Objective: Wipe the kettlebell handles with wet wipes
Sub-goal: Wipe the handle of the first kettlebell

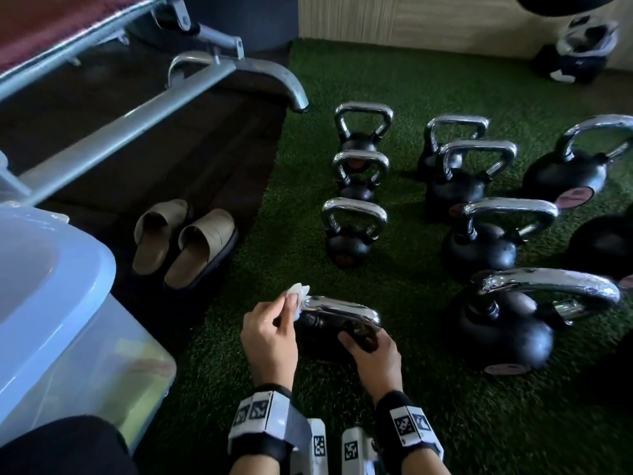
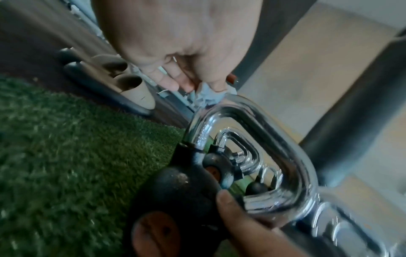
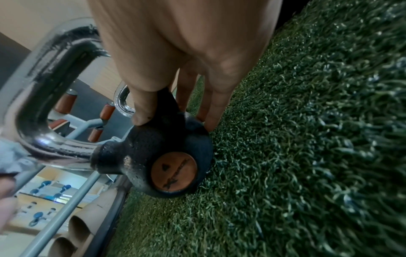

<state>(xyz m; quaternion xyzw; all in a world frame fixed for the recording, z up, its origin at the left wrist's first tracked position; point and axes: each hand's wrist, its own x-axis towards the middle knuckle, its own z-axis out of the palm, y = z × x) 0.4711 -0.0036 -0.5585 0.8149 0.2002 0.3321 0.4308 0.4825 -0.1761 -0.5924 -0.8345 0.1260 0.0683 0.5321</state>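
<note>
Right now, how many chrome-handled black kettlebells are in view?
9 chrome-handled black kettlebells: four in the left column; four in the middle; one far right. Others may be hidden at the right edge.

no legible text; smudged marks on kettlebell's orange badge (image 3: pixel 174 171)

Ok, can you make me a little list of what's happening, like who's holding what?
left hand: pinches a wet wipe against the corner of the chrome handle
right hand: grips the black kettlebell body, steadying it
kettlebell: tipped over on the green turf
other kettlebells: standing upright in rows
nearby: tan slippers, blue-lidded plastic bin
</note>
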